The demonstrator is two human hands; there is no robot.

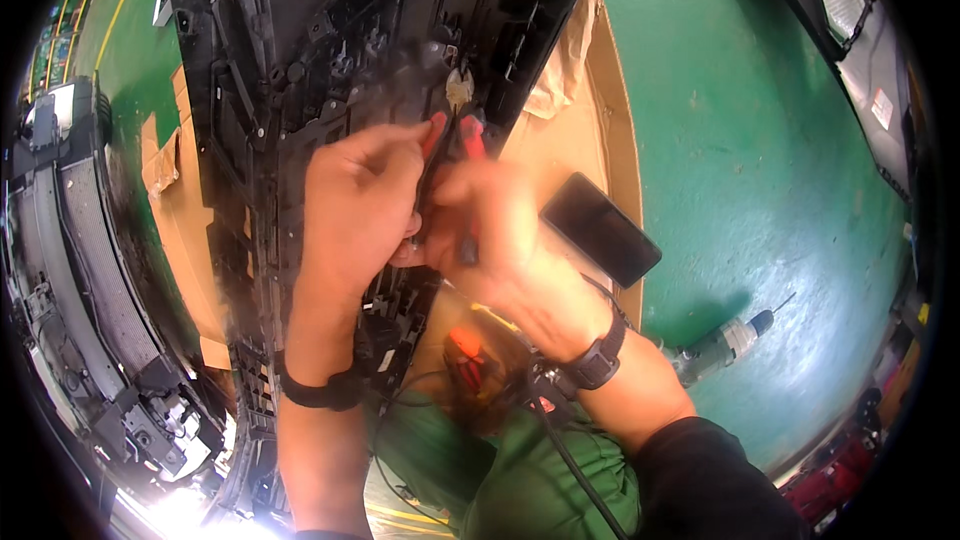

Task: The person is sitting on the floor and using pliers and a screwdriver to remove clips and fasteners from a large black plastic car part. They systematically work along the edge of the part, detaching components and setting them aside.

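Observation:
Red-handled pliers [472, 136] point away from me, their metal head against a black molded plastic vehicle panel [330, 30]. My right hand [490, 215] is closed around one handle, whose dark end shows below the fingers. My left hand [365, 190] is closed at the other handle, its thumb and index finger near the red grip. Both hands are close together over the panel and slightly blurred. Whatever the jaws touch is too unclear to name.
Brown cardboard [610, 130] lies under the panel, with a black phone [601, 230] on it. A cordless drill [722, 348] rests on the green floor to the right. Another vehicle front part [85, 250] stands at left. An orange-and-black item [465, 350] lies near my legs.

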